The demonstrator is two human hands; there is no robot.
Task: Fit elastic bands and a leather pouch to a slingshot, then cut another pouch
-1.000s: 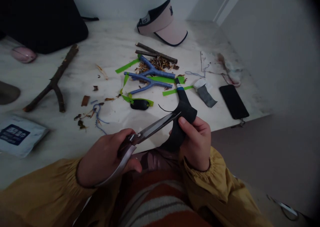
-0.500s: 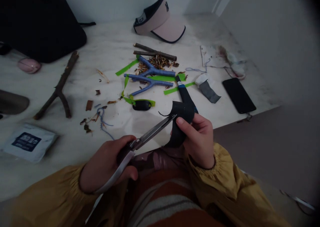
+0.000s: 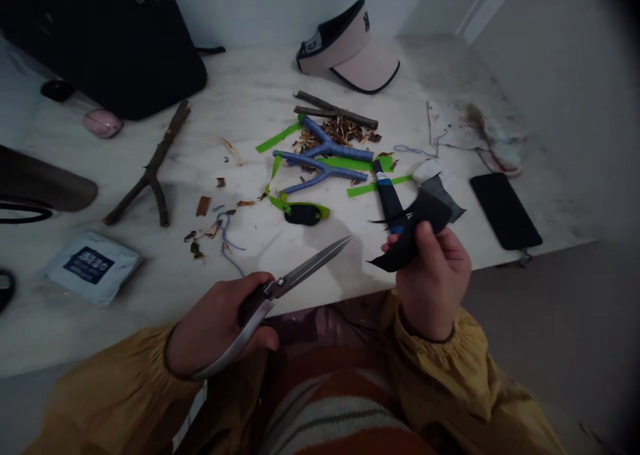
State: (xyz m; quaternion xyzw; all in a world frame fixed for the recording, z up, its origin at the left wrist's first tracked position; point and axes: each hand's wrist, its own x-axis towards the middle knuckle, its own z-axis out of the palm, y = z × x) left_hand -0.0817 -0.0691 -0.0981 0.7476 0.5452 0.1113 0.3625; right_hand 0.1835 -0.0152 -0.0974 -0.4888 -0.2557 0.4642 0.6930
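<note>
My left hand (image 3: pixel 220 328) is wrapped round the handles of a pair of scissors (image 3: pixel 305 267), whose blades are together and point up to the right. In my right hand (image 3: pixel 435 275) a piece of black sheet material (image 3: pixel 417 235) is pinched between thumb and fingers, with a thin cut strip sticking out to its left. The scissor tips are apart from the sheet. Behind the sheet lies a utility knife (image 3: pixel 387 191) with a black and blue handle. Two forked sticks wrapped in blue cord (image 3: pixel 325 155) lie beyond, one with green bands and a black pouch (image 3: pixel 303 214).
A bare forked stick (image 3: pixel 153 168), a white packet (image 3: pixel 95 268) and a black bag (image 3: pixel 125 48) are on the left. At the back sits a pink visor (image 3: pixel 355 48) near bark scraps (image 3: pixel 345 131). A phone (image 3: pixel 505 209) lies by the right table edge.
The black sheet has come away from the scissor blades and moved right with my right hand. The blades have closed. The camera view has shifted left.
</note>
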